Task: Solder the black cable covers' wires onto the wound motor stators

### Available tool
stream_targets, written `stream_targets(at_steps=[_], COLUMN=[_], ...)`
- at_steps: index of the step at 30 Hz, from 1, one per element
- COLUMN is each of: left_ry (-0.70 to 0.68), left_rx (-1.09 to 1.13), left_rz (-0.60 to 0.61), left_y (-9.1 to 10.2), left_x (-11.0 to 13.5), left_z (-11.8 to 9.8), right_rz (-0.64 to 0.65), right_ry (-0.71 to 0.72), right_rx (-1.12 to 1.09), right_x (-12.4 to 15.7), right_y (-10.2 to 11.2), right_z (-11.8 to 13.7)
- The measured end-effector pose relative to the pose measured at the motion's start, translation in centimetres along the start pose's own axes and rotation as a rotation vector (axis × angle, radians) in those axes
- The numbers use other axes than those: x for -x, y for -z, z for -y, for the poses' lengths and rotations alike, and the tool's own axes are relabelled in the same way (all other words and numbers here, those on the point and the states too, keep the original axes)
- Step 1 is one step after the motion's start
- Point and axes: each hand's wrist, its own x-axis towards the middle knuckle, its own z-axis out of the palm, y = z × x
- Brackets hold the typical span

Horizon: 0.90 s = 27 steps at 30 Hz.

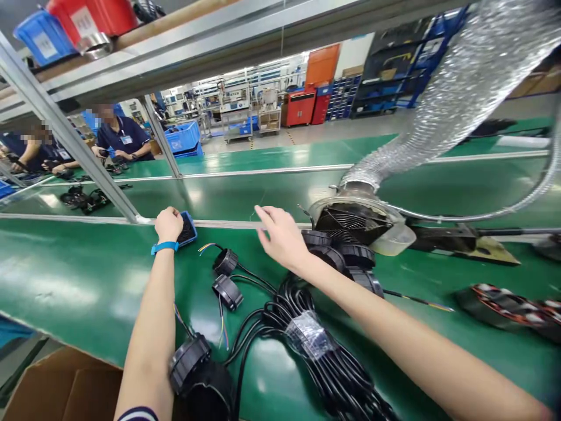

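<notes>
My left hand (pixel 168 224), with a blue band on the wrist, is closed on a small blue-edged black tray (pixel 188 229) at the far edge of the green bench. My right hand (pixel 280 235) hovers over the bench with fingers stretched out and apart, holding nothing, just left of several stacked black round parts (pixel 337 251). Between my arms lie black round connectors (pixel 226 261) with coloured wire ends and a bundle of black cables (pixel 307 333) wrapped in clear plastic.
A silver flexible duct (pixel 464 88) ends in a fan hood (pixel 350 219) at right. Wound coil parts (pixel 504 307) lie at far right. A cardboard box (pixel 56 386) stands at lower left. Two people sit at the far bench at left, behind a slanted metal post (pixel 70 140).
</notes>
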Motion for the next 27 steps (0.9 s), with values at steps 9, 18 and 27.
stream_targets(at_steps=[9,18,27], left_ry=[-0.215,-0.186,-0.125], left_rx=[-0.055,-0.072,-0.094], left_rz=[0.33,0.236,0.149], left_y=[-0.1,-0.7,0.4], left_x=[0.8,0.6,0.7], left_z=[2.1,1.7,1.0], right_rz=[0.528,0.261,0.061], right_ry=[0.054,-0.314,-0.472], right_rx=[-0.838,-1.128,-1.302], right_x=[-4.1,-3.9,-3.8], right_y=[-4.1,-7.0,-8.7], right_z=[7.4,3.1,1.1])
